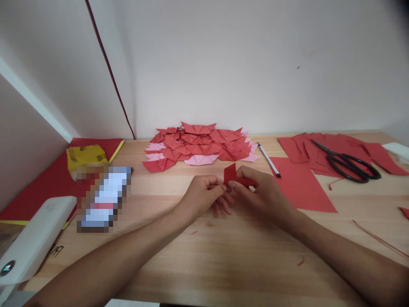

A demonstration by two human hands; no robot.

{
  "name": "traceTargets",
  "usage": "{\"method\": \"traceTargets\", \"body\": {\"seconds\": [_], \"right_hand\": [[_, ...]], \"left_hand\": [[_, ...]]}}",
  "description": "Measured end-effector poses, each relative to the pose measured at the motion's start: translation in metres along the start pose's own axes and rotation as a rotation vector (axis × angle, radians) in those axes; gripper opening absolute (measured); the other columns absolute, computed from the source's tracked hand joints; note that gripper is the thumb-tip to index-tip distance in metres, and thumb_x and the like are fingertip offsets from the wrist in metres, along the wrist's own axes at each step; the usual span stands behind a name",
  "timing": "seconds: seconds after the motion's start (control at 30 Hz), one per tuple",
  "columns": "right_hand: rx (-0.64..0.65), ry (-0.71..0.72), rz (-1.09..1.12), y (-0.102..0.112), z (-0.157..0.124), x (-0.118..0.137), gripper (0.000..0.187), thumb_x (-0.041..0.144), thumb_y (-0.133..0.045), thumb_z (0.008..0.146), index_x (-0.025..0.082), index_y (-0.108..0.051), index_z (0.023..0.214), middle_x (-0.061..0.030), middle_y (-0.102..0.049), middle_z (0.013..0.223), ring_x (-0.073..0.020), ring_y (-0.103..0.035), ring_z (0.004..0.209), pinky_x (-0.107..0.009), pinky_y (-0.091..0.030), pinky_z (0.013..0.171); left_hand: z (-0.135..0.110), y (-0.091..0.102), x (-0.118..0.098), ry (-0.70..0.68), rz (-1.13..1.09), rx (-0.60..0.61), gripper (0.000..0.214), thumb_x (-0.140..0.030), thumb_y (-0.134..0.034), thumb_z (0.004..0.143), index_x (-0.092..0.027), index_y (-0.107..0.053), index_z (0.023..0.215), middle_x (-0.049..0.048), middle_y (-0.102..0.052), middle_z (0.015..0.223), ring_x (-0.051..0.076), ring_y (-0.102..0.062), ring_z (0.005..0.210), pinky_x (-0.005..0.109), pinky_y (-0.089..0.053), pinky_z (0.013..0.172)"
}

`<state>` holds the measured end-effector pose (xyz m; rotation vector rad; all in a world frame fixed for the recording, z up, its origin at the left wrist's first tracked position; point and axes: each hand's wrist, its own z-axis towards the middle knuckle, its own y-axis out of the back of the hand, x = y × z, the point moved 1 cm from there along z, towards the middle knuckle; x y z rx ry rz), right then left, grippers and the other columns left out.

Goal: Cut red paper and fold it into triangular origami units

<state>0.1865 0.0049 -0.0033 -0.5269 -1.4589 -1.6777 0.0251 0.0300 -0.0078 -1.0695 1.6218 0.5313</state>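
A small piece of folded red paper [230, 174] is held between both hands just above the wooden table [204, 256], near its middle. My left hand [204, 196] pinches the paper's left side with curled fingers. My right hand [262, 192] grips its right side, thumb on top. Behind the hands lies a pile of several finished red and pink folded paper shapes [198, 147] against the wall.
A pen [269, 160] and a red paper square [300, 183] lie right of the hands. Black scissors [349, 164] rest on cut red sheets [377, 153]. At left are a yellow packet [84, 155], a blurred object [102, 198], a white device [35, 238] and red sheets [41, 187].
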Motion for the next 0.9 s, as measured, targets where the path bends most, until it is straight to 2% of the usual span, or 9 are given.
{"method": "traceTargets", "body": {"seconds": [0.2,0.5,0.7,0.8,0.9], "right_hand": [[0.088,-0.065,0.174,0.002,0.006,-0.006,0.017,0.034,-0.053,0.089,0.021,-0.057,0.080,-0.0002,-0.060,0.075,-0.0153,-0.054,0.069,-0.026,-0.040,0.061],[0.162,-0.164,0.403,0.001,0.009,-0.012,0.024,0.042,-0.061,0.083,0.019,-0.059,0.074,0.0010,-0.055,0.066,-0.0132,-0.051,0.060,-0.025,-0.039,0.054],[0.170,-0.145,0.411,0.005,0.011,-0.010,0.024,0.040,-0.065,0.081,0.018,-0.060,0.072,0.0010,-0.056,0.067,-0.0129,-0.051,0.062,-0.025,-0.040,0.057],[0.217,-0.198,0.477,0.002,0.011,-0.012,0.029,0.043,-0.060,0.084,0.017,-0.060,0.071,-0.0003,-0.059,0.066,-0.0122,-0.051,0.060,-0.025,-0.040,0.056],[0.210,-0.238,0.514,-0.003,0.013,-0.017,0.040,0.048,-0.047,0.090,0.016,-0.058,0.068,-0.0013,-0.059,0.063,-0.0102,-0.047,0.053,-0.024,-0.037,0.051]], "left_hand": [[0.001,0.000,0.004,-0.041,0.066,0.016,0.008,-0.019,-0.053,0.076,-0.012,-0.054,0.071,0.0047,-0.067,0.063,0.012,-0.062,0.043,0.016,-0.041,0.036],[-0.001,0.002,0.001,-0.091,0.139,0.079,0.015,-0.023,-0.052,0.080,-0.013,-0.053,0.070,0.0053,-0.067,0.064,0.012,-0.063,0.045,0.015,-0.038,0.038],[0.000,0.005,0.003,-0.107,0.131,0.133,0.024,-0.036,-0.059,0.082,-0.013,-0.053,0.074,0.0043,-0.067,0.064,0.013,-0.064,0.048,0.019,-0.044,0.041],[0.001,0.006,0.003,-0.113,0.098,0.129,0.030,-0.039,-0.061,0.081,-0.013,-0.052,0.071,0.0044,-0.066,0.062,0.012,-0.062,0.045,0.018,-0.043,0.040],[0.003,0.005,0.002,-0.128,0.051,0.099,0.029,-0.038,-0.061,0.081,-0.012,-0.053,0.069,0.0049,-0.066,0.062,0.011,-0.060,0.043,0.018,-0.043,0.041]]}}
